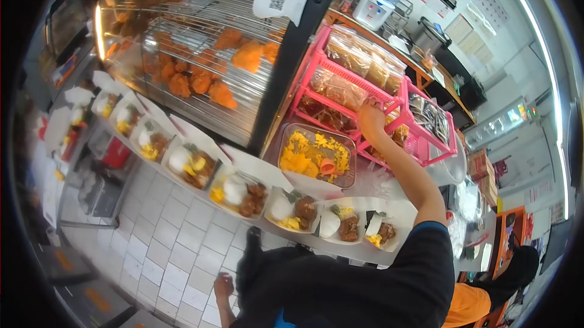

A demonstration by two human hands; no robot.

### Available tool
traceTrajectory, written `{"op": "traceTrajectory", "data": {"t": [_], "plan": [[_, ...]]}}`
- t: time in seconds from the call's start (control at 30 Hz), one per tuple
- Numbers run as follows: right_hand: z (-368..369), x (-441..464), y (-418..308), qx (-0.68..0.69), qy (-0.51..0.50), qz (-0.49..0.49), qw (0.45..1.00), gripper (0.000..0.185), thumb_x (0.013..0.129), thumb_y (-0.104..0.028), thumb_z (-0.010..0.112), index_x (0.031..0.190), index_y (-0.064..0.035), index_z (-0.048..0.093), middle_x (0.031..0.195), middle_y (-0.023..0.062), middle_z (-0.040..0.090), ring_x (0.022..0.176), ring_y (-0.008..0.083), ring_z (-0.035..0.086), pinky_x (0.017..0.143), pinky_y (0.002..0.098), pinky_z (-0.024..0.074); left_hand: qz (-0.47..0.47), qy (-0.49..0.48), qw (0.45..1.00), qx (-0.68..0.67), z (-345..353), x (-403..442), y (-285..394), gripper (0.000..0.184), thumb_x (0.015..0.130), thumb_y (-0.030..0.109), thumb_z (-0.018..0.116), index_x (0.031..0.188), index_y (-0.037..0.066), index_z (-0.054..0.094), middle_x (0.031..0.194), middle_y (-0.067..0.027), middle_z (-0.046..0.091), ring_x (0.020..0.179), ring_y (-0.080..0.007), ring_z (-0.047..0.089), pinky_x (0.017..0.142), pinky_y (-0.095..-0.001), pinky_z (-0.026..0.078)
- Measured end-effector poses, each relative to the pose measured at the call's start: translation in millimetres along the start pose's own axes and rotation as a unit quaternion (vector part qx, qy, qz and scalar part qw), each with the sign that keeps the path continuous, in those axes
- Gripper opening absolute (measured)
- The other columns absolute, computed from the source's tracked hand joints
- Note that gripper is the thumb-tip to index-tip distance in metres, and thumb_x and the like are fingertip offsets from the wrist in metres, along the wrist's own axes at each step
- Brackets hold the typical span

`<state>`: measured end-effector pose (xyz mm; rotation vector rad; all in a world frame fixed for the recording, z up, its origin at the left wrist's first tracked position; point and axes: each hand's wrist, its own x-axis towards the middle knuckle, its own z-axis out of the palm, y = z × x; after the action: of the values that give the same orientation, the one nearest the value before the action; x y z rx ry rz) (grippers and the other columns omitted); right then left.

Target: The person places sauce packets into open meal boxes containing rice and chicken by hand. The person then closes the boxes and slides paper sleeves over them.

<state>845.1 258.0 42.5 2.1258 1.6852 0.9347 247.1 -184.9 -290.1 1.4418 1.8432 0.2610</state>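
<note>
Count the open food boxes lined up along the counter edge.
8 clearly visible: five boxes in front of the glass cabinet, two boxes in front of the egg tray, one box at the right end. More may be hidden at the blurred left end.

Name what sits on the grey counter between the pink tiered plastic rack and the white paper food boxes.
The head view shows a clear rectangular tray of yellow food with an orange cup inside.
</note>
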Motion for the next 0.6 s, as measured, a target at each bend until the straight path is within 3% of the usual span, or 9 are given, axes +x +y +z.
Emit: {"op": "traceTrajectory", "data": {"t": [0.1,0.17,0.23,0.33,0.37,0.43,0.47,0.5,0.6], "plan": [[-77,-42,24,0.174,0.103,-0.005,0.979,0.017,0.092,-0.016,0.062,0.097,-0.0004,0.065,0.1,0.0133,0.063,0.091,0.0296,0.067,0.073,0.0353,0.0579,0.021,-0.062,0.998,0.012,-99,22,138,0.027,0.092,0.02,0.066,0.116,0.007,0.065,0.107,-0.0164,0.073,0.102,-0.0353,0.069,0.087,-0.0431,0.055],[-121,-83,45,0.308,0.08,-0.052,0.947,0.02,0.094,-0.019,0.062,0.105,-0.0019,0.064,0.103,0.0143,0.063,0.096,0.0351,0.065,0.082,0.04,0.0544,0.104,-0.121,0.984,-0.085,-149,33,224,0.03,0.094,0.02,0.066,0.12,0.006,0.064,0.108,-0.0164,0.072,0.101,-0.0344,0.07,0.088,-0.04,0.055],[-207,-134,52,0.48,-0.024,-0.051,0.876,0.024,0.095,-0.019,0.062,0.113,-0.0041,0.062,0.105,0.0151,0.064,0.096,0.037,0.063,0.087,0.0438,0.0512,0.209,-0.179,0.933,-0.231,-184,44,313,0.026,0.1,0.018,0.064,0.122,0.004,0.064,0.117,-0.0092,0.072,0.109,-0.0218,0.068,0.091,-0.0378,0.054],[-220,-212,42,0.616,-0.127,-0.187,0.755,0.038,0.086,-0.017,0.075,0.118,-0.0029,0.061,0.113,0.0189,0.066,0.102,0.0391,0.064,0.088,0.0432,0.0525,0.295,-0.351,0.724,-0.515,-171,57,411,0.08,0.092,0.045,0.073,0.151,0.005,0.037,0.146,-0.0171,0.05,0.13,-0.0256,0.055,0.098,-0.0393,0.053],[-222,-237,27,0.617,-0.181,-0.187,0.743,0.038,0.084,-0.015,0.077,0.117,-0.0029,0.062,0.113,0.018,0.066,0.099,0.0379,0.066,0.086,0.0423,0.0544,0.303,-0.471,0.679,-0.474,-161,59,433,0.105,0.085,0.058,0.076,0.158,0.007,0.02,0.149,-0.0184,0.045,0.13,-0.0268,0.054,0.098,-0.0424,0.054],[-234,-273,10,0.713,-0.207,-0.023,0.67,0.035,0.084,-0.014,0.077,0.114,-0.0024,0.063,0.111,0.0162,0.066,0.096,0.0351,0.067,0.081,0.0403,0.0569,0.337,-0.623,0.604,-0.365,-127,59,447,0.097,0.089,0.057,0.072,0.156,0.004,0.026,0.149,-0.0174,0.045,0.128,-0.0266,0.055,0.098,-0.043,0.054],[-238,-289,6,0.75,-0.209,0.057,0.625,0.034,0.084,-0.014,0.078,0.113,-0.0022,0.064,0.111,0.0153,0.067,0.094,0.0337,0.068,0.079,0.0394,0.0582,0.249,-0.663,0.614,-0.349,-112,58,447,0.092,0.092,0.054,0.07,0.155,0.003,0.027,0.148,-0.0165,0.045,0.128,-0.0258,0.055,0.099,-0.0412,0.053],[-235,-310,1,0.726,-0.178,0.141,0.649,0.035,0.085,-0.015,0.078,0.114,-0.0023,0.064,0.112,0.0153,0.066,0.096,0.0328,0.068,0.079,0.0389,0.0571,0.157,-0.695,0.621,-0.326,-99,57,442,0.088,0.094,0.052,0.068,0.154,0.002,0.028,0.148,-0.0156,0.046,0.128,-0.025,0.055,0.1,-0.0394,0.052],[-211,-372,-10,0.623,-0.122,0.298,0.712,0.037,0.088,-0.019,0.079,0.118,-0.0026,0.063,0.11,0.0152,0.068,0.092,0.0299,0.069,0.08,0.0377,0.0549,0.145,-0.672,0.661,-0.3,-62,44,449,0.067,0.099,0.039,0.065,0.15,0.004,0.039,0.139,-0.0134,0.054,0.123,-0.0227,0.058,0.1,-0.0361,0.051]]}}
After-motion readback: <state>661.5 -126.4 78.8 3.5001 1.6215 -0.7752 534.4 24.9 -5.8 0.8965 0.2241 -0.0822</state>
